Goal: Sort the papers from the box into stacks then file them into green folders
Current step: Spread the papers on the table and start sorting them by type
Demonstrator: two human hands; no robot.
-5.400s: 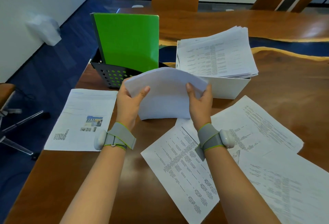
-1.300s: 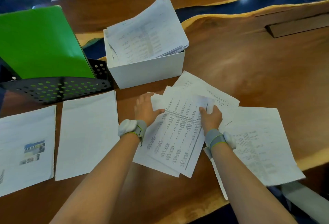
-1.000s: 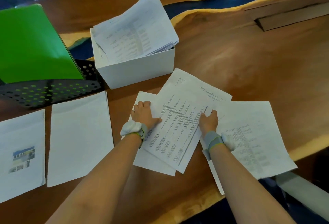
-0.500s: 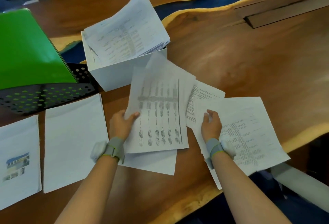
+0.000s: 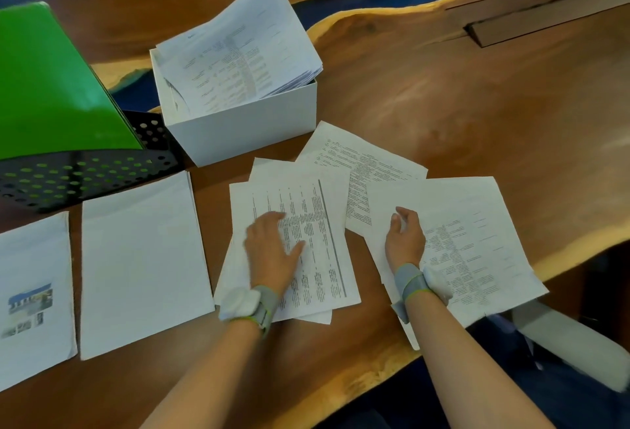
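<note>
A white box [image 5: 245,128] holds a thick, skewed pile of printed papers [image 5: 238,53]. In front of it lies a small stack of table-printed sheets [image 5: 320,224]; my left hand [image 5: 272,251] rests flat on it, fingers spread. To the right, my right hand [image 5: 404,237] rests with loosely curled fingers on a printed sheet [image 5: 477,241] that overlaps another sheet [image 5: 361,162]. A blank-faced stack [image 5: 139,258] and a stack with a photo [image 5: 30,292] lie at the left. Green folders [image 5: 51,87] stand in a black perforated holder [image 5: 85,176].
The wooden table [image 5: 460,104] has a wavy front edge near my right arm, and the rightmost sheet overhangs it. A blue resin strip runs across the far side, with a wooden block [image 5: 545,16] beyond. A chair arm [image 5: 572,343] shows below the table edge.
My left hand, which held the table-printed sheets lifted half a second ago, has laid them flat on the small stack and now presses on them. My right hand stayed on the right sheet.
</note>
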